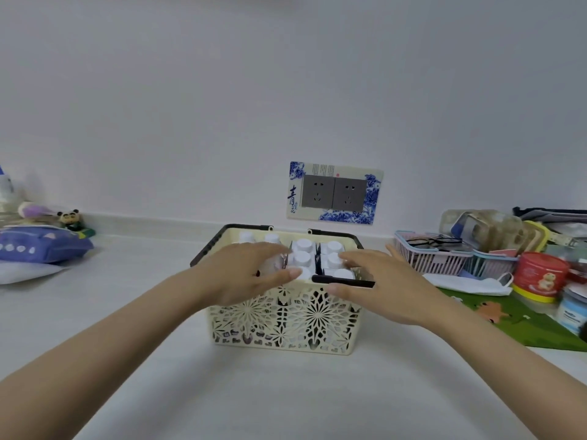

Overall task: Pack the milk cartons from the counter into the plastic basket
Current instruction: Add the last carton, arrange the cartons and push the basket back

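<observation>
A cream plastic basket (pixel 286 325) with cut-out flower walls and dark handles stands on the white counter in the middle of the view. Several milk cartons with white round caps (pixel 303 246) stand upright in rows inside it. My left hand (pixel 247 274) lies over the basket's left half, fingers spread on the carton tops, holding nothing. My right hand (pixel 381 287) rests at the near right rim, thumb by the dark handle and fingertips touching a cap. The cartons under my left hand are hidden.
A purple pillow (pixel 41 249) and a small panda figure (pixel 68 217) lie at the left. On the right sit a pink wire basket with glasses (pixel 432 252), a face mask (pixel 470 284), a red tin (pixel 540 274) and a green mat (pixel 524 322). A wall socket (pixel 333 192) is behind.
</observation>
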